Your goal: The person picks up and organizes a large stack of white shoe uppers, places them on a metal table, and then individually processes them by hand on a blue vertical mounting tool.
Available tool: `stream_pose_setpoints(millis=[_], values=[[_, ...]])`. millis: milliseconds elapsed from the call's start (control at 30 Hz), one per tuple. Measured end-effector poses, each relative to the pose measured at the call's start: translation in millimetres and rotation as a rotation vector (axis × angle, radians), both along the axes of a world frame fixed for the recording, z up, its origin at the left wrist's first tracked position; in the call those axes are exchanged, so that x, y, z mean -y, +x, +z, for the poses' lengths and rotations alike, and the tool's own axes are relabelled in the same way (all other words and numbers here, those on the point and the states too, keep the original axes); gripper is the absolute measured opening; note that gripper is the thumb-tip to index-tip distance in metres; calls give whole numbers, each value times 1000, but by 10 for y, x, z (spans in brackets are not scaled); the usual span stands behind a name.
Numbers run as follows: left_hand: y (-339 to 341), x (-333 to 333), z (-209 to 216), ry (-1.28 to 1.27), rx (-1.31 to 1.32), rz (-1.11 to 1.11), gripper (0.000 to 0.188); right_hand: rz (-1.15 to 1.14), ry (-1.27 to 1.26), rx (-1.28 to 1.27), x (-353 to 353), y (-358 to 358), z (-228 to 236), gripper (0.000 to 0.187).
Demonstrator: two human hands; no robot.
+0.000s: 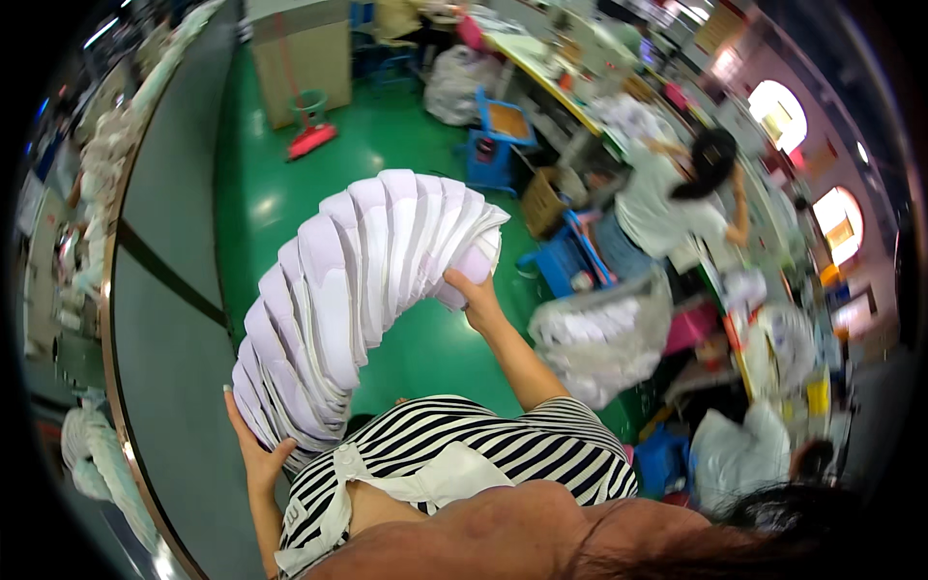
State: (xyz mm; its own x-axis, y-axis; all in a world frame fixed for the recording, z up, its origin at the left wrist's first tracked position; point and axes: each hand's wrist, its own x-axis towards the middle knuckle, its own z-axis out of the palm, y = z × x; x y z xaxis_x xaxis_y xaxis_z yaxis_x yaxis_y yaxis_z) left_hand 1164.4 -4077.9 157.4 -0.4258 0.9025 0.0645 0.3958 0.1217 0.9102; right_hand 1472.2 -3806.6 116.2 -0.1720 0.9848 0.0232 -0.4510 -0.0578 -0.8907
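A long stack of nested white and pale lavender pieces (324, 280), which look like shoe parts, bends in an arch in front of my body. My left hand (255, 456) is closed around the lower left end, with its thumb on the near side and fingers along the outer side. The other end, at the upper right, sits in the grip of my right hand (473, 295); its thumb shows on top and most of its fingers are hidden behind the pieces. Between my two hands the pieces overlap and fan apart in the air above the green floor.
A grey partition (169, 319) runs close along my left. To the right stand blue stools (495, 155), a clear bag of white pieces (601, 333) and a long workbench (541, 68). A person (657, 198) sits there. Ahead, a red broom (311, 141) lies near a cabinet (324, 58).
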Motion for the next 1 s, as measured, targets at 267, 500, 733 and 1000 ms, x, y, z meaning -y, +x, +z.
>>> stream_pose_setpoints(millis=[267,500,733,1000], values=[[-1511,-2008,3,164,44,193,122,203,25,-71,-2561,-2083,-19,66],[-3031,-4272,350,93,-26,120,122,145,33,-60,-4692,-3272,-103,77],[-4600,-6574,596,8,-193,118,119,142,-10,-169,-7027,-4986,-252,73],[-6095,-8026,1314,-43,-289,442,120,533,-58,-250,-9096,-7873,-16,71]])
